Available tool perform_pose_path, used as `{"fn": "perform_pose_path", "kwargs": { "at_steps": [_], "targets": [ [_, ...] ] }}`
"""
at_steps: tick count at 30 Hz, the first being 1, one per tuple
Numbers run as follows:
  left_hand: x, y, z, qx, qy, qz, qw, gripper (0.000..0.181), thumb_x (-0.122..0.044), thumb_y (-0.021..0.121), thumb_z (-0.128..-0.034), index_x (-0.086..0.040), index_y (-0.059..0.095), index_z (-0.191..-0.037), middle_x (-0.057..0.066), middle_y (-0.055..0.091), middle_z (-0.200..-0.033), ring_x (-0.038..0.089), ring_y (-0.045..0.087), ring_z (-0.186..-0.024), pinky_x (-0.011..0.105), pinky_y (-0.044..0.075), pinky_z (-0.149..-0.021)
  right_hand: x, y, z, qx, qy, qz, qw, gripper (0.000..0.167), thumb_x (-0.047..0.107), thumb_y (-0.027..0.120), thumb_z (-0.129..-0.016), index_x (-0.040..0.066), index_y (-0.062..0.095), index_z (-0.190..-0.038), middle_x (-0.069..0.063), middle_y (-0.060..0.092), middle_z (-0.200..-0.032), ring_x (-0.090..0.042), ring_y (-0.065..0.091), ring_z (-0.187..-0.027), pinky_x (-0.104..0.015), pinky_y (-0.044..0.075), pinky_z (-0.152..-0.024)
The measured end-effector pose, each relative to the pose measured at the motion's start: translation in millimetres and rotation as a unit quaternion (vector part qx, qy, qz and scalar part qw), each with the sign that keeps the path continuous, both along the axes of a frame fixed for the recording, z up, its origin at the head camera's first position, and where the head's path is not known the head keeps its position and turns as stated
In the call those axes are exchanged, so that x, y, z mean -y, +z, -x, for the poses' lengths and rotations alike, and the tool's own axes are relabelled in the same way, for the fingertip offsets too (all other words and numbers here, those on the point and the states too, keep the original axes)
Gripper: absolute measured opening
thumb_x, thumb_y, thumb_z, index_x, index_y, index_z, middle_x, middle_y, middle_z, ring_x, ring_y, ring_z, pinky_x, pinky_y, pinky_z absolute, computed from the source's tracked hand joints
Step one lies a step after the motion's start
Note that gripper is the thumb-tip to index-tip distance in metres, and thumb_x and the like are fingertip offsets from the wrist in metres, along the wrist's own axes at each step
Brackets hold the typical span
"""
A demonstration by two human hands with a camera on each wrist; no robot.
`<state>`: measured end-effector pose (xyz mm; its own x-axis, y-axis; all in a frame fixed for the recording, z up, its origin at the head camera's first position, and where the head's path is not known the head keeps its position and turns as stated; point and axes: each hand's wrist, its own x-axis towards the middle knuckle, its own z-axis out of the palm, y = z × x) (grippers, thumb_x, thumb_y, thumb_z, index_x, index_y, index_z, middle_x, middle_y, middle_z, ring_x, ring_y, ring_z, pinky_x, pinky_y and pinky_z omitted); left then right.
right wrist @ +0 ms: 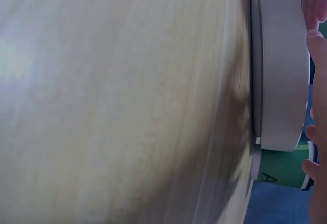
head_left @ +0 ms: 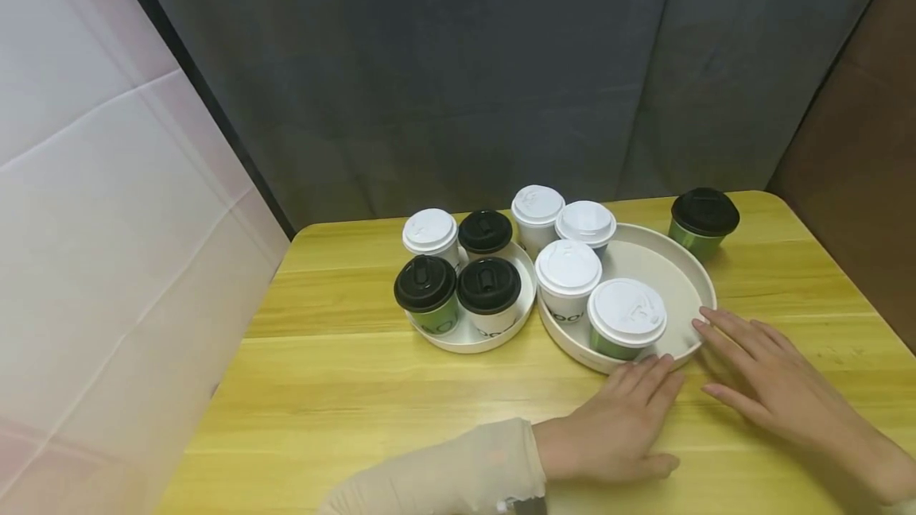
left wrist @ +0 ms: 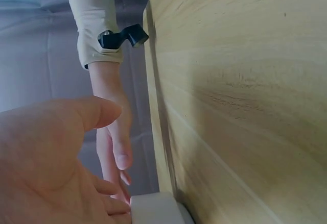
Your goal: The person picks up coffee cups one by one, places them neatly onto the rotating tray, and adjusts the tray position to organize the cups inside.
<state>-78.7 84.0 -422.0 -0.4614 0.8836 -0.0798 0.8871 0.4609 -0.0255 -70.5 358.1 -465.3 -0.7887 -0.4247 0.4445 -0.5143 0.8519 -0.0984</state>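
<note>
A round cream tray (head_left: 673, 276) stands right of centre on the table. My left hand (head_left: 622, 424) lies at its front rim, fingers extended against it. At the tray's right front edge my right hand (head_left: 769, 376) has its fingers spread, the fingertips by the rim. Within the tray, a green paper cup with a white lid (head_left: 626, 312) stands nearest my left hand, and a white-lidded cup (head_left: 568, 269) is left of it. Another white-lidded cup (head_left: 585, 222) is behind. In the right wrist view, the tray's side wall (right wrist: 283, 66) runs alongside my right hand (right wrist: 319, 106).
A smaller round tray (head_left: 468, 346) to the left carries several cups, among them a green cup with a black lid (head_left: 425, 284). A white-lidded cup (head_left: 538, 209) stands behind, between the trays. Another black-lidded green cup (head_left: 704, 217) stands on the table (head_left: 343, 420) at back right.
</note>
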Motion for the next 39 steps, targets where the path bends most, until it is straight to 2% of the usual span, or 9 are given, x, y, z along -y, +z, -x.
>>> {"fn": "perform_pose_path", "kwargs": {
  "at_steps": [11,19,28,39],
  "targets": [
    [7.6,-0.7,-0.8,-0.01,0.0,-0.009,0.9999,0.092,-0.062,0.049,-0.0936,-0.009,0.012,-0.159,0.01,0.013,-0.167,0.022,0.011,-0.156,0.034,0.017,-0.128,1,1.7,0.5,-0.004,-0.002,-0.002,1.0,0.081,0.05,0.07,-0.084,0.014,0.042,-0.151,-0.006,0.039,-0.159,0.004,0.01,-0.151,-0.017,-0.002,-0.124],
    [24.9,-3.5,-0.8,-0.008,0.008,-0.032,0.9994,0.09,-0.058,0.054,-0.0925,-0.01,0.016,-0.158,0.01,0.016,-0.167,0.022,0.012,-0.156,0.037,0.018,-0.128,6,4.5,1.4,0.0,-0.003,0.002,1.0,0.081,0.048,0.072,-0.083,0.016,0.042,-0.151,-0.006,0.04,-0.157,0.003,0.011,-0.152,-0.018,-0.001,-0.125],
    [45.1,-5.1,1.4,-0.021,0.027,-0.045,0.9984,0.092,-0.055,0.058,-0.0914,-0.008,0.016,-0.158,0.012,0.02,-0.165,0.024,0.016,-0.156,0.038,0.022,-0.127,12,4.7,2.7,-0.002,0.001,0.003,1.0,0.081,0.048,0.072,-0.083,0.015,0.042,-0.151,-0.007,0.04,-0.158,0.002,0.01,-0.153,-0.019,-0.001,-0.126],
    [61.9,-6.5,15.2,-0.028,0.043,-0.065,0.9966,0.088,-0.053,0.06,-0.0908,-0.009,0.022,-0.157,0.008,0.031,-0.16,0.025,0.026,-0.152,0.039,0.028,-0.124,20,4.6,3.1,0.008,-0.001,0.005,1.0,0.083,0.045,0.075,-0.08,0.018,0.042,-0.151,-0.005,0.042,-0.156,0.0,0.014,-0.153,-0.018,-0.001,-0.125]
  ]
}}
